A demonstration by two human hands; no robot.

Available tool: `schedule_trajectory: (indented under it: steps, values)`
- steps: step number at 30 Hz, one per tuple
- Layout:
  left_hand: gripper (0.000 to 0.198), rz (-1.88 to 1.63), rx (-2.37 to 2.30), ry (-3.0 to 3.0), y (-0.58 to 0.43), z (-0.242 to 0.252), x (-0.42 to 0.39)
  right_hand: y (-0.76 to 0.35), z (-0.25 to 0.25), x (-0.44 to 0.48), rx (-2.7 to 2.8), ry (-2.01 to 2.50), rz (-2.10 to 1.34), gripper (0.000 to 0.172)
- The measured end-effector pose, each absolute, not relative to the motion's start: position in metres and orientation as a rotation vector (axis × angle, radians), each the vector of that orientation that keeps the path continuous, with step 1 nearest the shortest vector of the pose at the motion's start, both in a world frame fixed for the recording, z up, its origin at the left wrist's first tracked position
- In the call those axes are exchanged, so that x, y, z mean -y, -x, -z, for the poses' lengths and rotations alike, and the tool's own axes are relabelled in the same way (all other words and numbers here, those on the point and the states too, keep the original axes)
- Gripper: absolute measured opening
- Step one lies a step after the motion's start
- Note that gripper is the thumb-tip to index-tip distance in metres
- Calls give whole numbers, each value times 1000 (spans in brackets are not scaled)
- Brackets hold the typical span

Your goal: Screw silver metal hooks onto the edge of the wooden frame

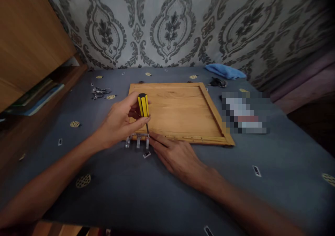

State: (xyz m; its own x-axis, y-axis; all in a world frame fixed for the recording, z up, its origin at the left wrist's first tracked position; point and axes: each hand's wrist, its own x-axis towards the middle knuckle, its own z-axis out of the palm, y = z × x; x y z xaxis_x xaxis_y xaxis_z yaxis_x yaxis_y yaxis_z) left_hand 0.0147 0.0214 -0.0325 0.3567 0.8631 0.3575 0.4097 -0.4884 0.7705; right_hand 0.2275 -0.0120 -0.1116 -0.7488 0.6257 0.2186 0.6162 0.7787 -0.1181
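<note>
My left hand (119, 122) is wrapped round a yellow and black screwdriver (143, 105), held upright with its tip down on a small metal hook rack (137, 139). The rack lies against the near left corner of a square wooden board (180, 112) with a raised rim. My right hand (174, 155) rests flat on the blue cloth, fingertips pressed against the right end of the rack.
The blue cloth with round yellow patches covers the surface. More metal hooks (98, 92) lie at the back left, a dark bunch (218, 82) and a blue rag (225, 71) at the back right. A wooden shelf with books (36, 96) stands on the left.
</note>
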Motion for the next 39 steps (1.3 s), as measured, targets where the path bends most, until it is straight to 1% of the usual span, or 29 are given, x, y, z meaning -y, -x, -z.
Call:
schedule_trajectory:
  steps: [6,22,28,30,39]
  values:
    - [16,-1016,-1113,-2089,-15,28,-19,-227,109,12,2688,958,-103,44]
    - [12,-968,-1129,-2171,-15,37,-21,-228,112,12,2694,952,-98,42]
    - [21,-948,-1104,-2126,-15,41,-22,-228,111,11,2696,933,-71,43]
    - [21,-942,-1103,-2127,-15,42,-23,-228,111,11,2692,922,-87,43]
    - [11,-984,-1102,-2107,-15,35,-22,-227,112,12,2701,949,-71,41]
